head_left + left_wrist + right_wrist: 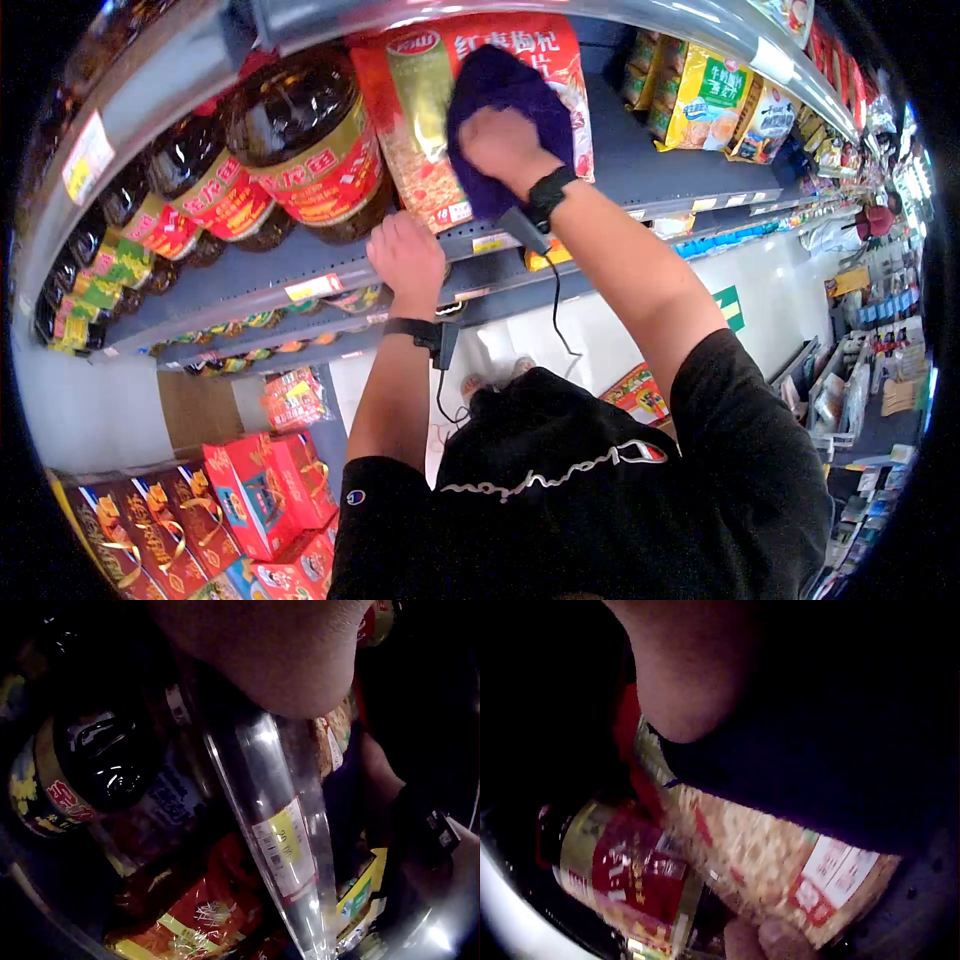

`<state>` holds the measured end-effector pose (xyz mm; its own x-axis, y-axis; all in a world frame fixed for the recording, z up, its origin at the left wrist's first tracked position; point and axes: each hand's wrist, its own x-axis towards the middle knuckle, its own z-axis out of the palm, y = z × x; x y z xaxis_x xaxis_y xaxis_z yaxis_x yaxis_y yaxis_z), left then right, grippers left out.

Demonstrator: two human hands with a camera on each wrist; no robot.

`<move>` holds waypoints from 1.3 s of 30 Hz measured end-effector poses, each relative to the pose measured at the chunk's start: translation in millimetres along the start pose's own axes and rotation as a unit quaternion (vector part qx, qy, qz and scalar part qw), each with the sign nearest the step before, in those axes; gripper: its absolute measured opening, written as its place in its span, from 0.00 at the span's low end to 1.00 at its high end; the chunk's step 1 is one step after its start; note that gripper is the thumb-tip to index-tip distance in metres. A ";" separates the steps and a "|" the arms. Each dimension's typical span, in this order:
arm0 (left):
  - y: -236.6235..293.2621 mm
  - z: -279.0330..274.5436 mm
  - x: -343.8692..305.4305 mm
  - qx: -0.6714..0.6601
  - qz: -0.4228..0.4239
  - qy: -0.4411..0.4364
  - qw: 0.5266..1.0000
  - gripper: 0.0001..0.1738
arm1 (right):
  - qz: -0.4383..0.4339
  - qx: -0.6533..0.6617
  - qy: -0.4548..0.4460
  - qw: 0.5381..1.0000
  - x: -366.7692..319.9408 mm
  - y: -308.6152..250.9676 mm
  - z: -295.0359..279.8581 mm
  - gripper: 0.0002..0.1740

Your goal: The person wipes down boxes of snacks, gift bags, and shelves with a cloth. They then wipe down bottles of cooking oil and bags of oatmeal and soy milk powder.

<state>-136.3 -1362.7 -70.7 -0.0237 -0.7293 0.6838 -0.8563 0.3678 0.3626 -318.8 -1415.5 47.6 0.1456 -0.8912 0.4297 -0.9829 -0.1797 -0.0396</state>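
Observation:
My right hand [500, 145] holds a dark purple cloth [515, 90] against the front of a large red cereal package [400, 110] standing on the shelf; its fingers look curled into the cloth. At the package's lower corner, my left hand [407, 255] rests at the shelf's front edge. The right wrist view has the left fingertips [769, 941] beside the package's bottom [742, 847], with the cloth [817, 750] covering the upper part. In the left wrist view, the left hand [277, 660] is above the clear edge strip [277, 825].
Large dark bottles [305, 140] with red labels stand left of the package. Yellow packages [700, 100] sit farther right on the shelf. A clear rail [350, 15] crosses above. Red boxes [265, 495] are stacked at lower left, and price tags [313, 287] line the shelf edge.

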 end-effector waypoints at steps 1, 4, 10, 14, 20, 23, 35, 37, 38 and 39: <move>0.4 -1.7 0.9 0.007 0.006 -0.007 1.000 0.11 | -0.092 -0.064 -0.016 0.994 4.6 -4.5 13.5 0.16; -2.8 1.5 -0.6 0.027 0.025 0.003 0.999 0.08 | -0.051 0.029 -0.132 0.990 0.0 -33.2 20.0 0.20; 0.2 -7.9 -1.5 0.014 0.039 -0.024 0.999 0.11 | 0.031 0.124 0.120 0.985 -91.5 -49.6 58.2 0.17; 1.9 -6.4 -0.7 0.017 0.010 -0.048 0.999 0.11 | 0.137 0.233 -0.053 0.961 -122.7 7.7 46.1 0.22; 1.6 -5.5 -1.6 0.029 0.010 -0.044 0.999 0.12 | 0.156 0.043 0.007 0.987 -116.6 117.0 51.7 0.22; -5.8 -1.1 -4.6 0.055 0.017 -0.052 0.997 0.13 | 0.059 -0.054 -0.006 0.997 -124.9 159.3 49.9 0.16; -19.2 15.3 -11.5 0.124 0.015 0.004 0.992 0.17 | -0.076 0.257 0.198 0.943 -151.1 281.8 -102.4 0.20; -8.5 7.9 -7.2 0.151 -0.003 0.018 0.988 0.16 | -0.089 0.285 0.047 0.953 -155.6 296.9 -98.0 0.20; -0.6 7.0 -5.4 0.179 -0.013 0.033 0.983 0.16 | -0.099 0.284 0.027 0.953 -152.5 303.5 -89.3 0.20; 18.5 5.4 -2.8 0.168 0.000 0.102 0.980 0.16 | -0.055 0.188 -0.084 0.977 -150.8 308.9 -77.1 0.19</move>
<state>-154.8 -1356.9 -69.3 0.0502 -0.5856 0.8091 -0.9788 0.1323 0.1565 -653.1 -1304.5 40.1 0.2951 -0.9079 0.2978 -0.8537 -0.3905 -0.3444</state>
